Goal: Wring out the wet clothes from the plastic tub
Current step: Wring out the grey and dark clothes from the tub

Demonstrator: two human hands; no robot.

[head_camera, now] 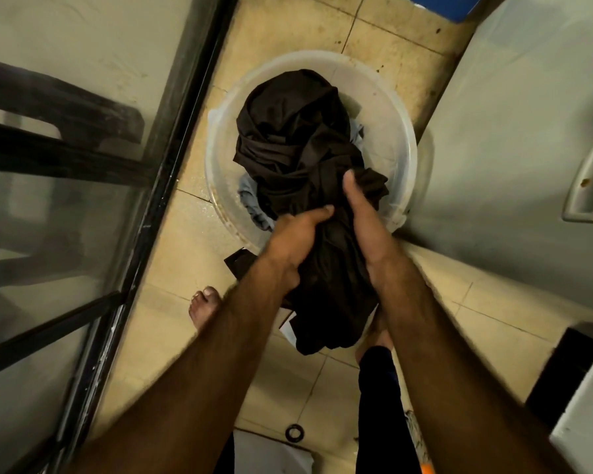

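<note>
A wet dark brown cloth garment (298, 145) stretched in a twisted bundle out of the round translucent plastic tub (402, 131) on the beige tiled floor (172, 241), lying over a pale blue cloth (254, 204). The left hand (295, 244) and right hand (361, 227) each gripped its near end, fingers curled round the fabric.

No text, label, brand, number or sign can be read anywhere in this view of the scene.
</note>
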